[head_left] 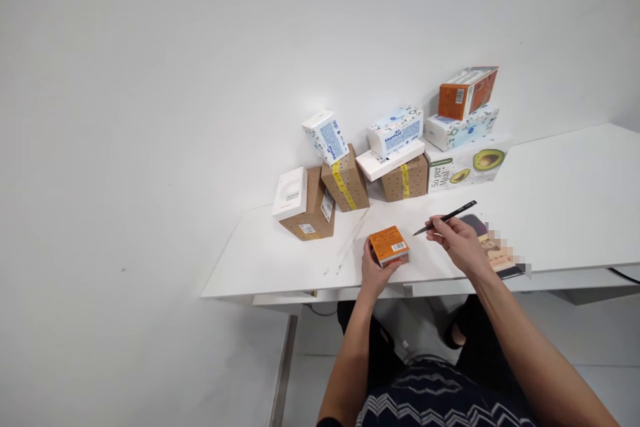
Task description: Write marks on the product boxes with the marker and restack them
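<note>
Left hand (373, 275): I gripped the orange box (387, 244) | Right hand (463, 247): I held the pen (457, 211) | Done: both items secured | Not done: pen contact with the orange box

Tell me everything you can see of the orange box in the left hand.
The orange box looks like printed cardboard. Its upper face carries dark print, too small to read, and a white barcode patch toward the near right corner; the near side is paler. It appears closed. The left hand grips its left and near sides, over the near part of the white table; whether it rests there is unclear.
</note>
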Tool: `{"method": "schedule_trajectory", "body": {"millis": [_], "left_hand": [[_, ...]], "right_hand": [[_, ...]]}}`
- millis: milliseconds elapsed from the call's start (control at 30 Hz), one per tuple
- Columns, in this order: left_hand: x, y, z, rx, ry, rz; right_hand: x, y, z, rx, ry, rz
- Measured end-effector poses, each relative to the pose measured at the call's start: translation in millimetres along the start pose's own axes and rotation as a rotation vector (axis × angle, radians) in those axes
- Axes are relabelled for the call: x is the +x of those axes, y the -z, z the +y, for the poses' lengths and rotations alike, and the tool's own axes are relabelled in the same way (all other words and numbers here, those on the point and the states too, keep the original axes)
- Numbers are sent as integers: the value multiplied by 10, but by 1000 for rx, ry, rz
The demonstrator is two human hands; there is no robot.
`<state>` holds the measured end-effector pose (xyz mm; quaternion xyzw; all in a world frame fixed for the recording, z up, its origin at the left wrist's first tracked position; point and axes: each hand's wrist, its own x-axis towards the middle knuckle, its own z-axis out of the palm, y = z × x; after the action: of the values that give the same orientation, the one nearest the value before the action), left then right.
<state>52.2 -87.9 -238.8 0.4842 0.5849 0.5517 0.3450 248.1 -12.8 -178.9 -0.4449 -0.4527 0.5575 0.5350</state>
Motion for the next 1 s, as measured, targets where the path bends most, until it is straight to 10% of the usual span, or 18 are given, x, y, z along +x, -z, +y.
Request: {"method": "schedule_trajectory", "body": {"millis": [400, 1000], "left_hand": [[-8, -46, 2, 4, 57, 63], [27, 15, -147, -58, -26, -9]], "right_hand": [[-123, -699, -80, -177, 174, -337], [-93, -785, 15, -605, 245, -435]]}}
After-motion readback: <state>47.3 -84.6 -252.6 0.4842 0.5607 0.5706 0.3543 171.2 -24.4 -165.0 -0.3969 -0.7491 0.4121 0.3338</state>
